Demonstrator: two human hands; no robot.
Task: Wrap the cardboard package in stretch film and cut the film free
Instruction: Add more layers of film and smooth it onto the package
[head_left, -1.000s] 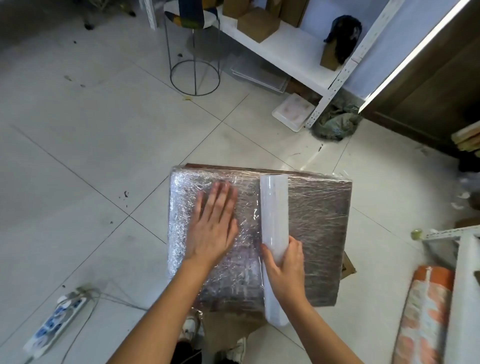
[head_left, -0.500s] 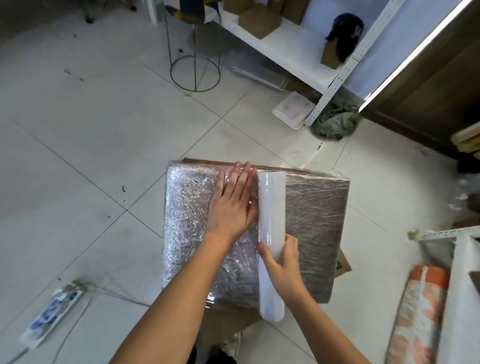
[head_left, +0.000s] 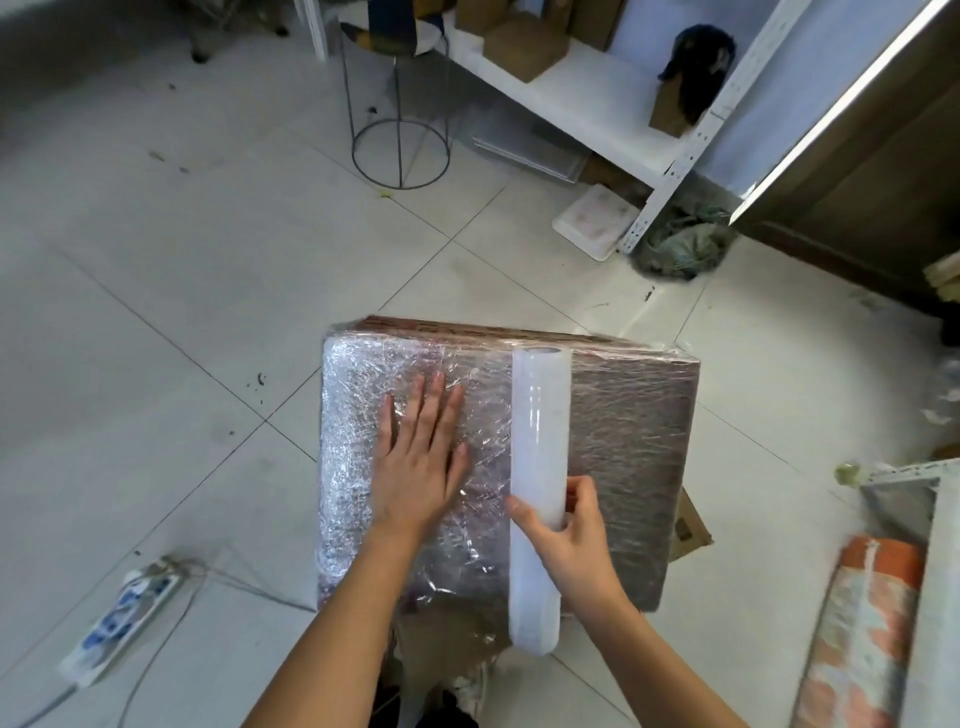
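Though nowhere near cut free yet, looks decently covered already, going by the package (head_left: 623, 441): sitting on the floor (head_left: 182, 312), roughly centre of view, with crinkly film (head_left: 353, 415) thick over the left part and thinner toward the right. Guessing mid-wrap, smoothing stage.

Left grip (head_left: 418, 467): wide open, palm down, fingers straight and close together, pressed flat on the film just left of the roll (head_left: 540, 431). Holding nothing, just touching. Probably there to pin the laid film, so no slack or slipping once the roll gets pulled, and to squash out air.

Right grip (head_left: 576, 540): curled round the near part of the roll, thumb on the left side, fingers wrapped over the right. Closed on it, fairly firm by the look. Roll lying lengthways on top of the package, far end at the far edge, near end poking out past the near edge. Makes sense: gripping low leaves the rest free to turn and lay film across the full depth.

Can't tell exactly where the film leaves the roll, too see-through. No cutter spotted anywhere. Next up, presumably: pull the roll rightward over the thinner side with the left palm anchoring. Main worry: film bunching into a rope if dragged with uneven tension.
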